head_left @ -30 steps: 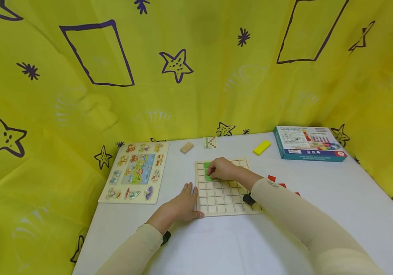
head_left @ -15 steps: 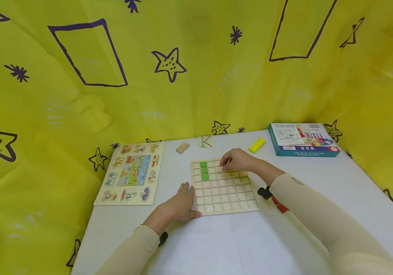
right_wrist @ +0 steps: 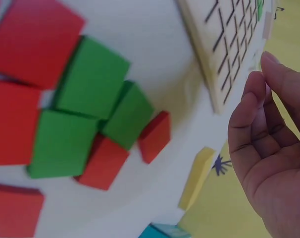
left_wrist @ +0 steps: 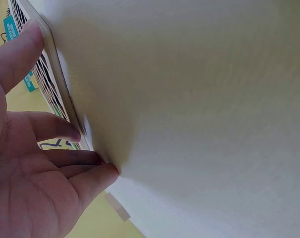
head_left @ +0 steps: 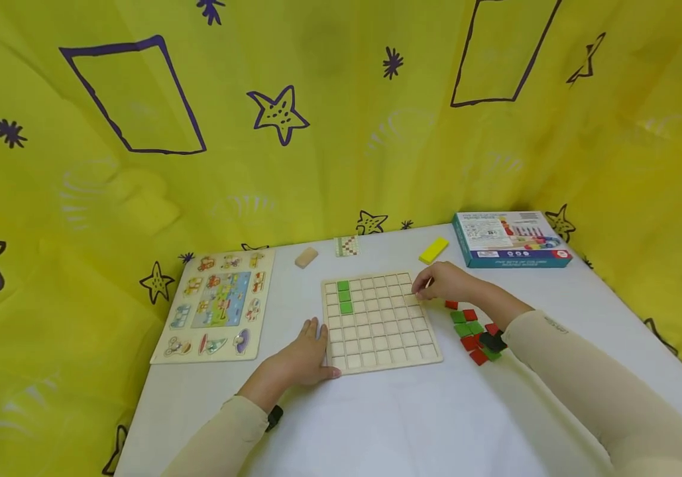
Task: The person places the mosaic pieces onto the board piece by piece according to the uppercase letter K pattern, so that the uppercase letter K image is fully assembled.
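Observation:
A wooden grid board (head_left: pixel 376 329) lies on the table, with three green tiles (head_left: pixel 346 307) in one column near its left edge. Along that edge rests my left hand (head_left: pixel 300 356), thumb at the near corner and fingers against the side. The left wrist view shows the thumb (left_wrist: pixel 28 44) touching the board's rim. My right hand (head_left: pixel 445 282) is at the board's far right edge, fingers loosely bent; in the right wrist view nothing shows between its fingers (right_wrist: pixel 254 94). Loose red tiles (right_wrist: pixel 14 121) and green tiles (right_wrist: pixel 93 77) lie beside the board, below the right wrist.
A peg puzzle board (head_left: pixel 215 308) lies at the left. Behind the grid board are a plain wooden block (head_left: pixel 306 257), a small pattern card (head_left: pixel 347 246) and a yellow block (head_left: pixel 433 250). A flat toy box (head_left: pixel 510 240) stands at the back right, before a yellow patterned curtain (head_left: pixel 317 179).
My right hand has left the green tiles and moved right across the board to its far right edge, uncovering the tiles and the loose pile. My left hand stays at the board's left edge.

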Demonstrator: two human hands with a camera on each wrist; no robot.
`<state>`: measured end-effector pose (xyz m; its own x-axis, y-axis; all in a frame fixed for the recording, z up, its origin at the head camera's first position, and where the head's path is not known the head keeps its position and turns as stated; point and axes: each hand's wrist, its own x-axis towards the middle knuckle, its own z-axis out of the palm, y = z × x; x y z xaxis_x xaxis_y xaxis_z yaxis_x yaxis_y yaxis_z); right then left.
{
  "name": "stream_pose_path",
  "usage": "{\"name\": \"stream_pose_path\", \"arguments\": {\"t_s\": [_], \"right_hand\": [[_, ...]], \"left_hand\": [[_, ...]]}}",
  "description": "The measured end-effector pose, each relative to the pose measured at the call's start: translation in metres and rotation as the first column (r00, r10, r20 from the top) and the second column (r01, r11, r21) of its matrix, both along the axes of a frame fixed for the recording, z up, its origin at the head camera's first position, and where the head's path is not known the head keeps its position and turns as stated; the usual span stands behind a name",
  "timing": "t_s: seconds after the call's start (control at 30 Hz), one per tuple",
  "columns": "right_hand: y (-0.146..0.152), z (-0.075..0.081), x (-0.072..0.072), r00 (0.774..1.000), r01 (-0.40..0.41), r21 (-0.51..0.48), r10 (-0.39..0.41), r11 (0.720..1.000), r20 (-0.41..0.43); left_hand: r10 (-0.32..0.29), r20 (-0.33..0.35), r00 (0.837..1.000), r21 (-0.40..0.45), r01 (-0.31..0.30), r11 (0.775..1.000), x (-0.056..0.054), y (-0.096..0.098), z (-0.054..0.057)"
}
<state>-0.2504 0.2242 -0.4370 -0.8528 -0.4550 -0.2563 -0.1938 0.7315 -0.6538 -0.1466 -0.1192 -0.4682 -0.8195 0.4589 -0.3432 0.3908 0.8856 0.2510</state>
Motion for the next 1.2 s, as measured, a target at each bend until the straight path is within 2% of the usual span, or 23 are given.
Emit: {"name": "stream_pose_path", "arguments": {"t_s": [0.37, 0.57, 0.77, 1.2], "right_hand": [[0.036, -0.01, 0.023, 0.997, 0.045, 0.052, -0.047, 0.998, 0.053], [0.053, -0.014, 0.032, 0.995, 0.056, 0.077, -0.061, 0.995, 0.075], [0.062, -0.022, 0.034, 0.991, 0.055, 0.109, -0.068, 0.993, 0.117], [0.063, -0.026, 0.034, 0.997, 0.017, 0.114, -0.026, 0.993, 0.078]], "left_hand": [[0.01, -0.005, 1.0, 0.01, -0.009, 1.0, 0.002, -0.002, -0.004], [0.002, -0.011, 1.0, 0.001, -0.002, 1.0, 0.002, -0.001, -0.002], [-0.002, -0.013, 1.0, -0.005, 0.002, 1.0, 0.003, 0.0, 0.0], [-0.005, -0.013, 1.0, -0.034, 0.004, 0.999, 0.004, 0.0, 0.002]]}}
